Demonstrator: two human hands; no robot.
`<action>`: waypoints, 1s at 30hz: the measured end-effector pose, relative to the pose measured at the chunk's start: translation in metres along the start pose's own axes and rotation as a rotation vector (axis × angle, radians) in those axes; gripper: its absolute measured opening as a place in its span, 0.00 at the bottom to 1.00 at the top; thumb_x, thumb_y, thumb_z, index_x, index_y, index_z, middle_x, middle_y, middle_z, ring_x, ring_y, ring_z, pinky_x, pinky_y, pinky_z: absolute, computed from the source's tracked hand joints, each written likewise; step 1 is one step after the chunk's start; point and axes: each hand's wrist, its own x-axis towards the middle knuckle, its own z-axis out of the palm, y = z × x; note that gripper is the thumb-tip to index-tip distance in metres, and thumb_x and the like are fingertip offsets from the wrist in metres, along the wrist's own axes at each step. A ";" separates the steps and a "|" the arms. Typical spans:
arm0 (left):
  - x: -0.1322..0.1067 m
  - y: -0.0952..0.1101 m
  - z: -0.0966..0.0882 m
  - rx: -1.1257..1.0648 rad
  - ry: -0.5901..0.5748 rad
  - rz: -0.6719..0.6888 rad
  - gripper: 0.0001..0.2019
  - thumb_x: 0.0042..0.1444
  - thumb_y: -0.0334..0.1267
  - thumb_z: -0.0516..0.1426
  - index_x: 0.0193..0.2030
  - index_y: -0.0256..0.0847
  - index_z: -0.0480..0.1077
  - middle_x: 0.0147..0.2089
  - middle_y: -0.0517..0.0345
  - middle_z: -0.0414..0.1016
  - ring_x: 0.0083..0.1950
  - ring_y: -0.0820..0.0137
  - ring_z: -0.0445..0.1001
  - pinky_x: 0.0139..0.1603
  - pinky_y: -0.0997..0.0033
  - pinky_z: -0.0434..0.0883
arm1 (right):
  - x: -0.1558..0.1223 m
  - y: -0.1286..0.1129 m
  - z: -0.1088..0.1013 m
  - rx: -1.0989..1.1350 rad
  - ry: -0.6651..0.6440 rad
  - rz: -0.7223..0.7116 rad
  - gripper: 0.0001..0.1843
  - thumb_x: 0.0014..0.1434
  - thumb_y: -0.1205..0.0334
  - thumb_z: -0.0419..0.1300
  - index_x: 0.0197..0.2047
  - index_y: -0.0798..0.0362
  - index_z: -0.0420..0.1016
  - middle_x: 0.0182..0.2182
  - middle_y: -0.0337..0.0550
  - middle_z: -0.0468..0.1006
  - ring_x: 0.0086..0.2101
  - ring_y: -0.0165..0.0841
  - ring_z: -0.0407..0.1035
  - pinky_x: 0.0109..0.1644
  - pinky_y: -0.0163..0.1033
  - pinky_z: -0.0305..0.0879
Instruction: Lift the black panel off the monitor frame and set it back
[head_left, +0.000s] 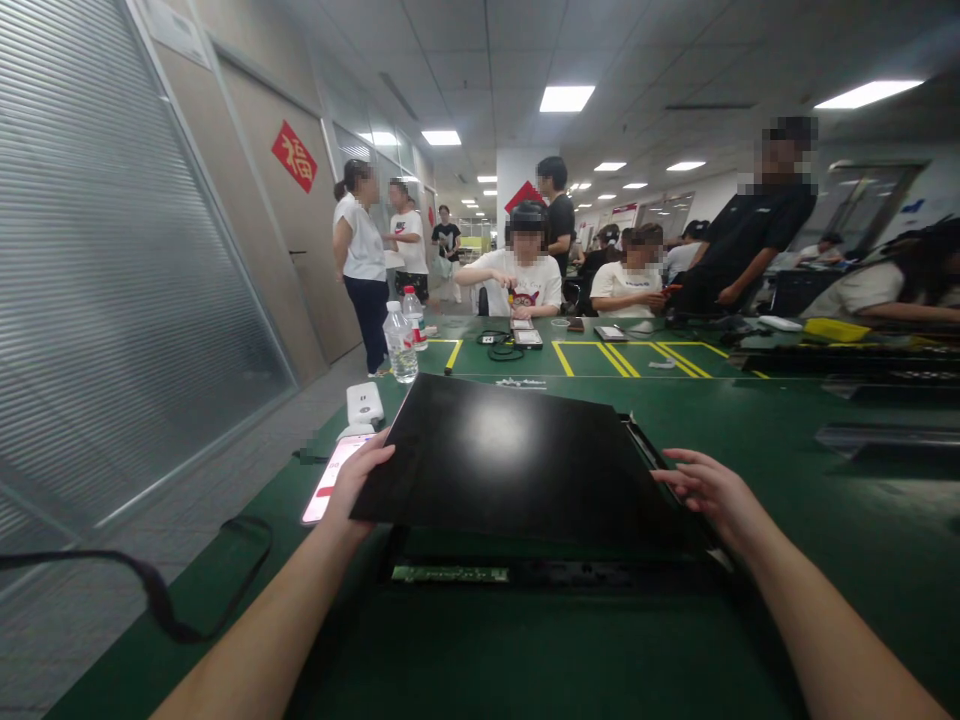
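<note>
Panel (525,480): tilted above the frame (600,575).
Left hand (358,480): fingers grip the panel's left edge.
Right hand (712,495): fingers loosely open near its right edge; contact I cannot tell.
Frame: on the table (525,650); work seems midway: panel is raised, laying it down remains.

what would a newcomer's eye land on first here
First, the glossy black rectangular panel with a bright glare, slanted above a thin black rectangular frame on the green table. The left grip holds the panel's left edge, while the open right grip is by its right edge. Next comes the red diamond-shaped sign with a pale character on the flat brown door at upper left.
</note>
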 end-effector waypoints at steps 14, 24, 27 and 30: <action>-0.003 -0.019 0.004 0.109 0.065 -0.084 0.23 0.43 0.30 0.68 0.50 0.36 0.80 0.39 0.48 0.86 0.41 0.56 0.84 0.38 0.67 0.78 | 0.009 0.010 -0.009 -0.110 0.145 -0.016 0.14 0.49 0.55 0.65 0.38 0.54 0.74 0.30 0.55 0.83 0.14 0.23 0.51 0.15 0.29 0.43; -0.007 -0.021 0.008 0.131 -0.007 -0.154 0.25 0.45 0.30 0.68 0.53 0.36 0.79 0.39 0.48 0.86 0.37 0.59 0.84 0.35 0.68 0.78 | 0.010 0.010 -0.011 -0.168 0.190 -0.042 0.13 0.46 0.54 0.64 0.33 0.52 0.74 0.28 0.53 0.83 0.14 0.24 0.52 0.15 0.31 0.43; -0.007 -0.023 0.008 0.125 -0.019 -0.159 0.23 0.45 0.29 0.68 0.51 0.35 0.80 0.40 0.47 0.86 0.36 0.60 0.84 0.36 0.68 0.78 | 0.011 0.011 -0.011 -0.193 0.190 -0.049 0.13 0.45 0.54 0.63 0.33 0.53 0.74 0.28 0.53 0.83 0.14 0.24 0.52 0.16 0.32 0.43; -0.005 -0.024 0.007 0.124 -0.011 -0.167 0.20 0.46 0.28 0.67 0.49 0.36 0.80 0.39 0.49 0.86 0.33 0.62 0.84 0.35 0.69 0.79 | 0.012 0.012 -0.011 -0.235 0.195 -0.056 0.14 0.44 0.53 0.63 0.33 0.53 0.75 0.29 0.53 0.83 0.15 0.24 0.51 0.17 0.32 0.43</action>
